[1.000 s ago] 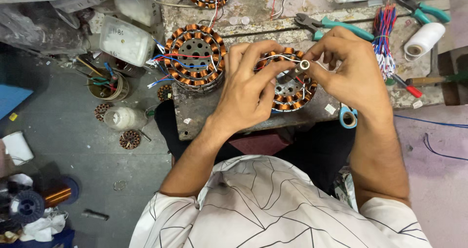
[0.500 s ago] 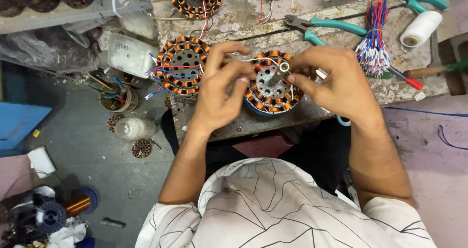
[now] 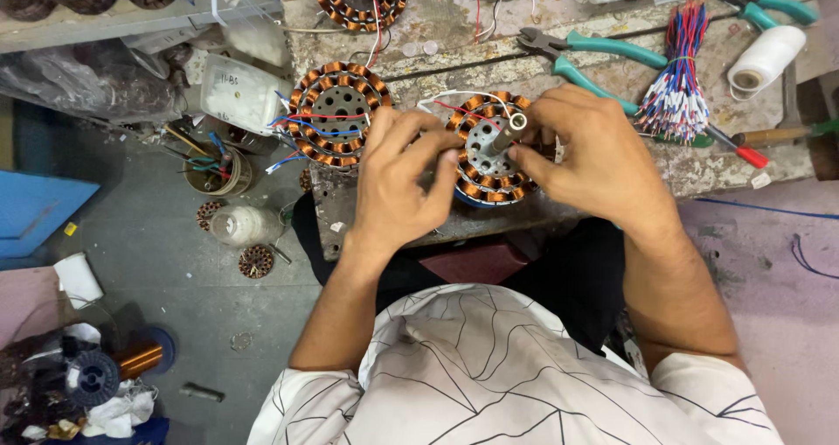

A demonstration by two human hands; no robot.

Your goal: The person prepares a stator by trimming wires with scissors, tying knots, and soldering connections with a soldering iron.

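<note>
Now | left hand (image 3: 404, 183) and right hand (image 3: 587, 152) both pinch stator (image 3: 489, 161) | second stator (image 3: 336, 123) at 9 o'clock; two more at 12

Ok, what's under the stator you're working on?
The stator lies on the worn workbench, with a blue edge showing below it. The left hand and right hand cover its sides, hiding the rest.

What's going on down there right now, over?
Left hand and right hand both grip the copper-wound coil ring. Second coil ring beside it, apart. Pliers behind, not blocking.
</note>
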